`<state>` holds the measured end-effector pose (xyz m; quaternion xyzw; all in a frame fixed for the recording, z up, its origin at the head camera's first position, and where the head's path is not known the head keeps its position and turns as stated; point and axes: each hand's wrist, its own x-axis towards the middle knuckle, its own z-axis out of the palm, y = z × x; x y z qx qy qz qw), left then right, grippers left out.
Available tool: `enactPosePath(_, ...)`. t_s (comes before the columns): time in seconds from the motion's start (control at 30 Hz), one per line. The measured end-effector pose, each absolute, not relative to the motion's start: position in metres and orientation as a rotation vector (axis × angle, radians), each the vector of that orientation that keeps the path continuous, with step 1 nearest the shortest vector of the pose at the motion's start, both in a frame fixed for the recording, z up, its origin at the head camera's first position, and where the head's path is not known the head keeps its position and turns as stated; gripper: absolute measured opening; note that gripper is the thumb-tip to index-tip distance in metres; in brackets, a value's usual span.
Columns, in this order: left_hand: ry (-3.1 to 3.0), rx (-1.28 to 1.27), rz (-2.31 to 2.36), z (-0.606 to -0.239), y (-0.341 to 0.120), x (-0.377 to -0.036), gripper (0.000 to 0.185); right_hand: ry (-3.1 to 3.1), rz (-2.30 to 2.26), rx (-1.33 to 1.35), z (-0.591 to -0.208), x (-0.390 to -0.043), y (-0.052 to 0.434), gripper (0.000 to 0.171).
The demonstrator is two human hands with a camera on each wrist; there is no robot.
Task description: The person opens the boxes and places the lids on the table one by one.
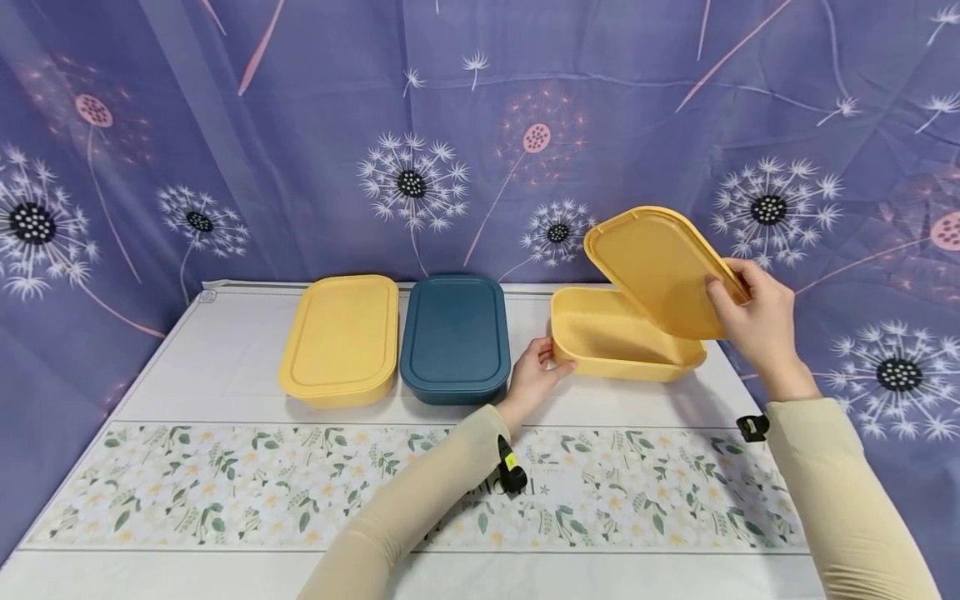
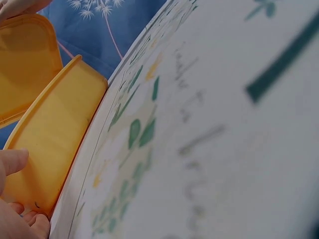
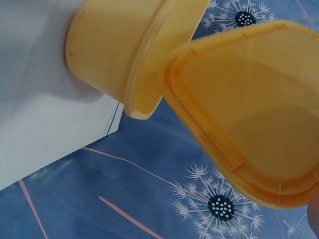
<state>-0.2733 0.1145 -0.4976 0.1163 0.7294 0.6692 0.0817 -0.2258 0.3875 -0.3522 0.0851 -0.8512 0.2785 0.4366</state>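
Observation:
At the right of the table stands an uncovered yellow food container (image 1: 626, 367), its inside showing. My left hand (image 1: 534, 379) holds its left end; in the left wrist view the thumb (image 2: 15, 162) lies against the side wall (image 2: 60, 124) and the other fingers curl by the bottom edge. My right hand (image 1: 767, 323) pinches the yellow lid (image 1: 648, 262) by its right edge, thumb on the near face. The lid is tilted up above the container and overlaps its right part in the head view. The right wrist view shows the lid's rimmed underside (image 3: 249, 109).
Left of the container, a lidded dark blue container (image 1: 456, 337) stands beside a lidded yellow one (image 1: 341, 337). All rest on a white table cover (image 1: 225, 350) with a floral band (image 1: 225, 483). A purple dandelion-print curtain (image 1: 315, 167) hangs behind and at both sides.

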Motion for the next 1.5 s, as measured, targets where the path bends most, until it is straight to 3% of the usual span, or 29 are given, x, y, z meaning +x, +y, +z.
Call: enactPosePath(1.5, 2.202, 0.356, 1.988, -0.495, 0.113, -0.271, 0.058, -2.371, 0.869, 0.021, -0.335, -0.212, 0.388, 0.026)
